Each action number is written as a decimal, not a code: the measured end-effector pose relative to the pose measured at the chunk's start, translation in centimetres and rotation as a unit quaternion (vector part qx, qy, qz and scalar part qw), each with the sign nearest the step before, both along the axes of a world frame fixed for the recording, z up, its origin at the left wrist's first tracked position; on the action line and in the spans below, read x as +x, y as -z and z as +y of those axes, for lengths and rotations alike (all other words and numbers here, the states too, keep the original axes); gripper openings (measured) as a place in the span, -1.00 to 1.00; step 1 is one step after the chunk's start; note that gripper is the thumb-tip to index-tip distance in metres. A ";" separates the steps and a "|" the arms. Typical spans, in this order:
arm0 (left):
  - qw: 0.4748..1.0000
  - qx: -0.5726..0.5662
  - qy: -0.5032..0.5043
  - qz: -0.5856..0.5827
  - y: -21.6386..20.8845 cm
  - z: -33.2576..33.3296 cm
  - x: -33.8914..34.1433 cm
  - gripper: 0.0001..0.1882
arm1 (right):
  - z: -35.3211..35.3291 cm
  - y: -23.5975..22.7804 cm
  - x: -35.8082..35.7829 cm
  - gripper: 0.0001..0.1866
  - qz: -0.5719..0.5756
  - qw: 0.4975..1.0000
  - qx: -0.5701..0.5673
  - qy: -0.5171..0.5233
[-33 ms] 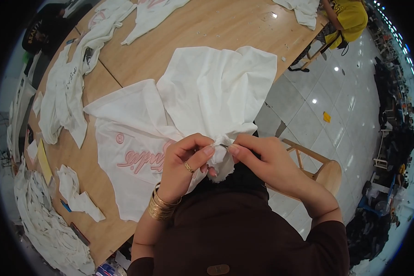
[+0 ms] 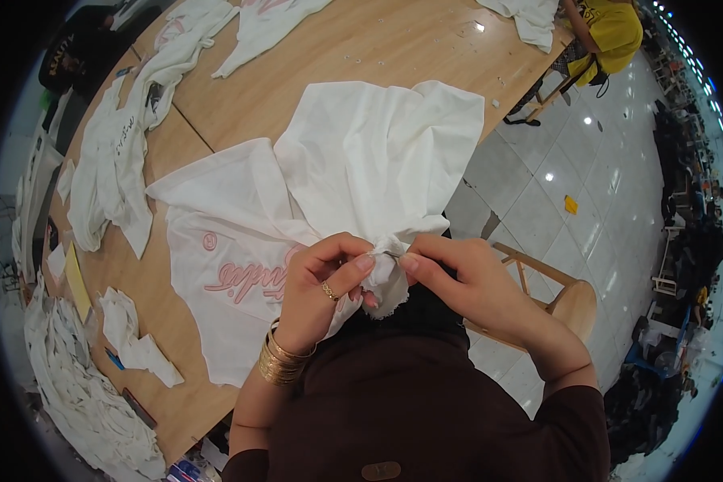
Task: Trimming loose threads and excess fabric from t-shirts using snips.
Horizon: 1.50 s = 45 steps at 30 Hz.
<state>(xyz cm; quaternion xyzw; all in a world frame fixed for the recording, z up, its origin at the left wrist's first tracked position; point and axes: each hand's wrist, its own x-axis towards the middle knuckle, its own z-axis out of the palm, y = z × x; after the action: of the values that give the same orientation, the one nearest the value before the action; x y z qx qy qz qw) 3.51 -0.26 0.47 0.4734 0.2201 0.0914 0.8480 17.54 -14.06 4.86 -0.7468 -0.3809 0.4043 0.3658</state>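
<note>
A white cloth garment [image 2: 381, 161] with raised pink lettering spreads from the table toward my lap. Its near end is bunched up in front of my body, with a frayed edge hanging down. My left hand [image 2: 325, 277], wearing a ring and gold bangles, is closed on the left side of this bunch, thumb against fingers. From the other side my right hand [image 2: 458, 273] pinches the bunch between thumb and forefinger. A thin dark line shows between the two thumb tips; it is too small to name. The inner fingers are partly hidden by cloth.
More white garments lie on the wooden table [image 2: 217, 104], at the far left and far edge. A cloth heap [image 2: 88, 402], white scraps [image 2: 136, 337] and a yellow strip [image 2: 78, 281] are near left. A wooden stool [image 2: 574, 309] stands at right; a person in yellow [image 2: 614, 40] sits far right.
</note>
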 end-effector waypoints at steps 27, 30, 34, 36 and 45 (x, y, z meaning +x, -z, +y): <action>0.920 0.390 -0.033 0.005 -1.6 0.0 -0.2 -0.87 | 0.3 1.5 0.2 -0.71 -0.182 0.956 0.229 -0.008; 0.882 0.468 -0.049 -0.032 -1.1 -0.1 -0.1 -0.86 | 0.1 1.6 0.2 -0.69 -0.183 0.954 0.238 -0.002; 0.864 0.501 -0.038 -0.027 -1.8 -0.3 0.1 -0.86 | 0.0 1.8 0.2 -0.69 -0.186 0.951 0.245 0.005; 0.879 0.477 -0.017 -0.013 -1.9 -0.2 0.1 -0.86 | -0.1 2.0 0.2 -0.69 -0.190 0.951 0.245 0.004; 0.911 0.406 0.062 0.034 -2.6 0.4 0.2 -0.89 | 0.0 2.1 -0.4 -0.80 -0.078 0.979 0.167 0.088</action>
<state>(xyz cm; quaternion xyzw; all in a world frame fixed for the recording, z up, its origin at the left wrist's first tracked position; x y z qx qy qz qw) 3.71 0.11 3.08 0.7923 0.1628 0.1037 0.5788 17.16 -14.11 2.78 -0.7351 -0.4033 0.2418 0.4883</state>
